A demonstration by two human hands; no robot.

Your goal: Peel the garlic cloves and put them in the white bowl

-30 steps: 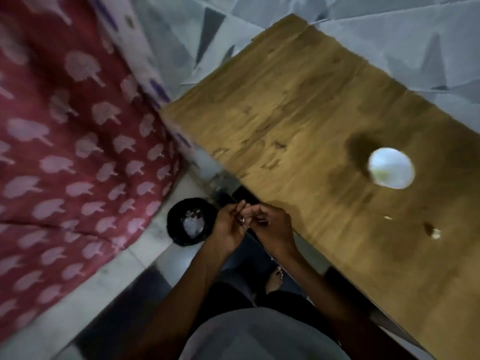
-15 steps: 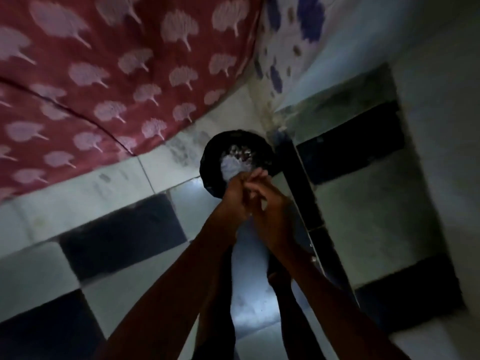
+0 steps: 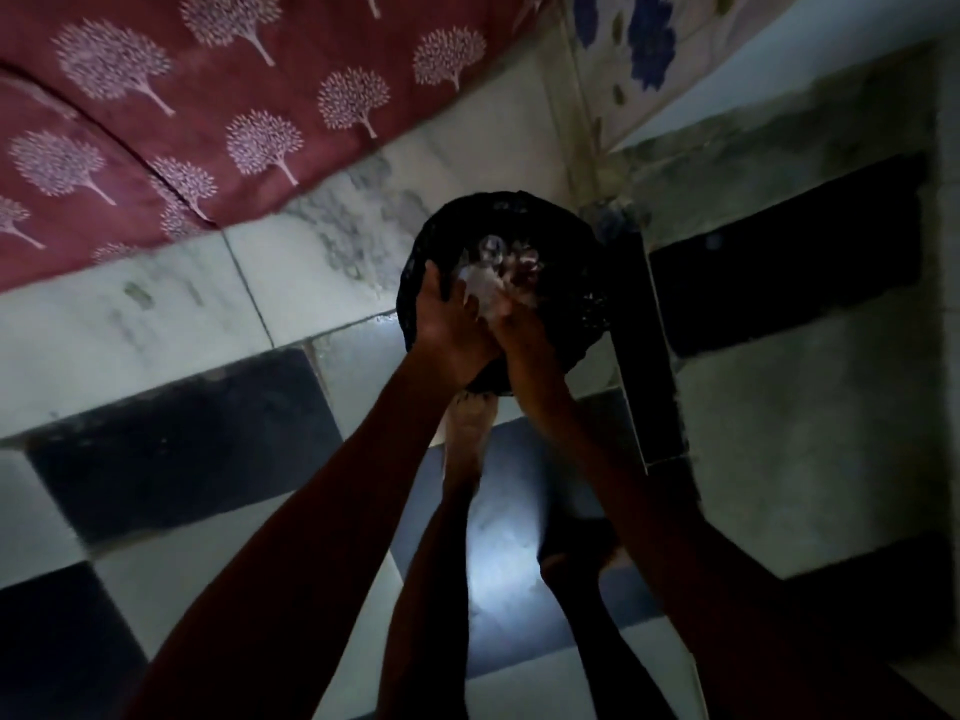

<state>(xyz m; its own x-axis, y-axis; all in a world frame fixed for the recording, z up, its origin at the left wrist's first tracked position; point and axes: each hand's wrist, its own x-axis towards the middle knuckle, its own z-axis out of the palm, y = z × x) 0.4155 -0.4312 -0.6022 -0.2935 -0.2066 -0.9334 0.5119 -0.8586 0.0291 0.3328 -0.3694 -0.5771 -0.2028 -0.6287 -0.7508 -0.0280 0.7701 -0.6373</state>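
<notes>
The red cloth [image 3: 208, 96] is matt printed fabric; the floor [image 3: 130, 324] is smooth stone tile, pale veined and dark, with a soft sheen. The black bin liner [image 3: 576, 304] is crinkled glossy plastic, the pale peelings [image 3: 480, 285] inside thin and papery.

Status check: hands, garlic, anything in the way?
Left hand and right hand close together over black bin, grip unclear. Pale scraps in bin; clove not discernible. White bowl out of view.

**Counting around the black bin**

One black bin [image 3: 566, 324] is there. Two hands hang over it, the left hand [image 3: 447, 330] and the right hand [image 3: 527, 340]. One red cloth [image 3: 208, 96] lies up-left of the bin, one flowered cloth [image 3: 649, 54] up-right. The pale scraps [image 3: 483, 288] inside it are too blurred to count.
</notes>
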